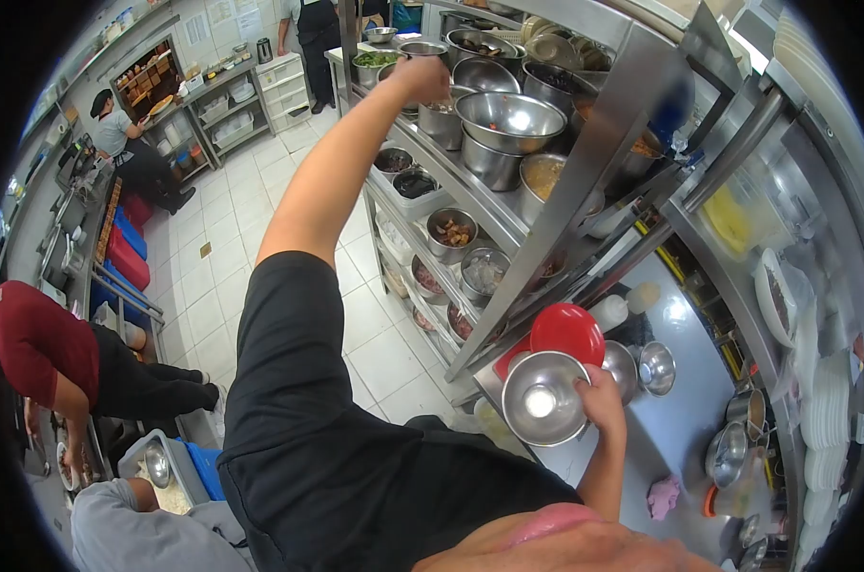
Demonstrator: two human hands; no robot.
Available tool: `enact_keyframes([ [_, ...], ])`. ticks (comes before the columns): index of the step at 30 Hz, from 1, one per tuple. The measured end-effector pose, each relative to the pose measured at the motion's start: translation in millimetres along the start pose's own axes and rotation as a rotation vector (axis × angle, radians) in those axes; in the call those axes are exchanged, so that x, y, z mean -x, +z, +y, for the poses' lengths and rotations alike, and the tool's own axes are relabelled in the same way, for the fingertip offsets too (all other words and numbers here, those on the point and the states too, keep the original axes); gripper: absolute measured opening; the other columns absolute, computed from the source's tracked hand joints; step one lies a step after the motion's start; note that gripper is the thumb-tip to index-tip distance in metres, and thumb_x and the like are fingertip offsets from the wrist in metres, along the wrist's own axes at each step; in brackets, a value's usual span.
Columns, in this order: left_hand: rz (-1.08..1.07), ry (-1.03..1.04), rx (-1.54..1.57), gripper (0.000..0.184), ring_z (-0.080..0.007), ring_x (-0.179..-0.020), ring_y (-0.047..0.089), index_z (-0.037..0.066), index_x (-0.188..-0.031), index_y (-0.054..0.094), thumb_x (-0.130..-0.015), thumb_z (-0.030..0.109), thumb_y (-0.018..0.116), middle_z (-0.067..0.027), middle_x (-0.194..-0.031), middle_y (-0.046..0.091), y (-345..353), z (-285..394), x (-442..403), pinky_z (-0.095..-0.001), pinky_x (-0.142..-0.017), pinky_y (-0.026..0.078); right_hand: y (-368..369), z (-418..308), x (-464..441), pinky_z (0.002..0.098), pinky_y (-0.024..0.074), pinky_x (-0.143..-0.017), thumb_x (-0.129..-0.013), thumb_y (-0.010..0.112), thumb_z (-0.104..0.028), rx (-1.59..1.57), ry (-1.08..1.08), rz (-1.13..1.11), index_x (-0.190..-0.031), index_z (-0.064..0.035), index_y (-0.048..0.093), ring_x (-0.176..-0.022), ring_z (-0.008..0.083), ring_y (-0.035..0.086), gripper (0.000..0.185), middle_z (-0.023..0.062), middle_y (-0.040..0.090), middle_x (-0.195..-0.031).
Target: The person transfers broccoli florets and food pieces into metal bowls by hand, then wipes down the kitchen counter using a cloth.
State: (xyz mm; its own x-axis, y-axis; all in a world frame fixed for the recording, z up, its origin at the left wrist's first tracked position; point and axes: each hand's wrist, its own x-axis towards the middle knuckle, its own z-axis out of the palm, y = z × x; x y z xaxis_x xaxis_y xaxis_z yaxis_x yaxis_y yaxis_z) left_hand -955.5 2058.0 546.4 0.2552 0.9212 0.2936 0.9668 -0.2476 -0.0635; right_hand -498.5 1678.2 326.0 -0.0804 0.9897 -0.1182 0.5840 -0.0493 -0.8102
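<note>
White floor tiles [251, 219] stretch beyond the steel rack [564, 191] in this kitchen. I have the right hand [601, 395] clamped on the rim of a steel mixing bowl [545, 400] above the counter [685, 419]. My left hand [424, 80] reaches over a steel pot [441, 126] on the rack, its grip unclear from here.

No legible text, any print on the posted papers [197, 28] too small

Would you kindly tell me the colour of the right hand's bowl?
The bowl is silver, best seen in the head view.
</note>
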Motion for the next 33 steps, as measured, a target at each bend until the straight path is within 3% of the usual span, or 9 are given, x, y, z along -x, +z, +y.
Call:
enact_keyframes([
  [2,-0.04,0.015,-0.107,0.028,-0.0367,-0.112,0.066,0.017,-0.106,0.076,-0.083,0.03,0.067,-0.0104,-0.114,0.073,5,13,-3,-0.0637,-0.097,0.046,8,8,-3,0.0312,0.0495,-0.074,-0.088,0.057,-0.006,0.005,-0.014,0.016,-0.11,0.0027,0.069,-0.078,0.0148,0.063,0.027,0.007,0.071,-0.089],
  [7,-0.139,0.225,-0.397,0.023,-0.0343,-0.107,0.069,0.02,-0.108,0.075,-0.089,0.029,0.064,-0.0098,-0.118,0.071,2,23,-6,-0.0559,-0.089,0.053,8,11,5,0.0306,0.0494,-0.078,-0.089,0.058,-0.006,0.032,0.05,0.053,-0.11,0.0027,0.069,-0.083,0.0148,0.064,0.026,0.0073,0.072,-0.092],
  [17,-0.136,0.221,-0.229,0.022,-0.0316,-0.099,0.071,0.021,-0.104,0.076,-0.086,0.025,0.064,-0.0094,-0.107,0.073,-5,26,6,-0.0494,-0.086,0.055,3,-13,24,0.0304,0.049,-0.077,-0.088,0.059,-0.007,-0.019,0.069,0.073,-0.107,0.0026,0.069,-0.082,0.0135,0.063,0.024,0.0069,0.071,-0.089],
  [19,-0.134,0.152,-0.111,0.019,-0.0339,-0.107,0.068,0.02,-0.097,0.078,-0.081,0.022,0.067,-0.0083,-0.105,0.075,12,14,-14,-0.0669,-0.095,0.042,2,-18,25,0.0371,0.0516,-0.085,-0.087,0.058,-0.01,-0.003,0.108,0.062,-0.112,-0.0001,0.07,-0.092,0.0253,0.07,0.03,0.018,0.074,-0.098],
  [20,-0.132,0.151,-0.11,0.019,-0.0339,-0.107,0.068,0.02,-0.097,0.078,-0.081,0.022,0.067,-0.0083,-0.105,0.075,16,6,-21,-0.0669,-0.095,0.042,3,-17,25,0.0371,0.0516,-0.085,-0.087,0.058,-0.01,-0.002,0.107,0.063,-0.112,-0.0001,0.07,-0.092,0.0253,0.07,0.03,0.018,0.074,-0.098],
  [22,-0.038,0.158,0.143,0.018,-0.0319,-0.102,0.069,0.02,-0.093,0.078,-0.076,0.024,0.073,-0.0081,-0.098,0.075,15,-5,-26,-0.0605,-0.093,0.045,3,-15,26,0.031,0.0491,-0.076,-0.088,0.058,-0.008,-0.016,0.067,0.094,-0.107,0.0028,0.069,-0.081,0.0135,0.062,0.025,0.0062,0.07,-0.088],
  [28,0.109,0.036,0.593,0.02,-0.0221,-0.08,0.069,0.014,-0.086,0.078,-0.069,0.023,0.083,-0.0069,-0.082,0.074,0,-24,-22,-0.038,-0.078,0.052,3,-10,27,0.0281,0.0483,-0.074,-0.088,0.057,-0.006,-0.069,0.082,0.074,-0.107,0.0031,0.069,-0.08,0.0113,0.061,0.025,0.0032,0.069,-0.09],
  [31,0.188,0.001,0.726,0.022,-0.0167,-0.072,0.066,0.008,-0.084,0.077,-0.07,0.022,0.085,-0.0077,-0.077,0.073,-11,-20,-12,-0.0321,-0.071,0.052,4,-12,24,0.0348,0.0521,-0.084,-0.085,0.06,-0.01,-0.133,0.098,0.031,-0.112,-0.0004,0.071,-0.091,0.0207,0.069,0.03,0.0147,0.074,-0.098],
  [33,0.256,-0.081,0.822,0.023,-0.0148,-0.073,0.066,0.004,-0.087,0.075,-0.074,0.021,0.084,-0.0066,-0.079,0.073,-20,-14,0,-0.0311,-0.073,0.052,5,-16,21,0.0345,0.0521,-0.084,-0.085,0.06,-0.009,-0.138,0.108,0.009,-0.113,-0.0004,0.071,-0.091,0.0202,0.069,0.031,0.014,0.074,-0.098],
])
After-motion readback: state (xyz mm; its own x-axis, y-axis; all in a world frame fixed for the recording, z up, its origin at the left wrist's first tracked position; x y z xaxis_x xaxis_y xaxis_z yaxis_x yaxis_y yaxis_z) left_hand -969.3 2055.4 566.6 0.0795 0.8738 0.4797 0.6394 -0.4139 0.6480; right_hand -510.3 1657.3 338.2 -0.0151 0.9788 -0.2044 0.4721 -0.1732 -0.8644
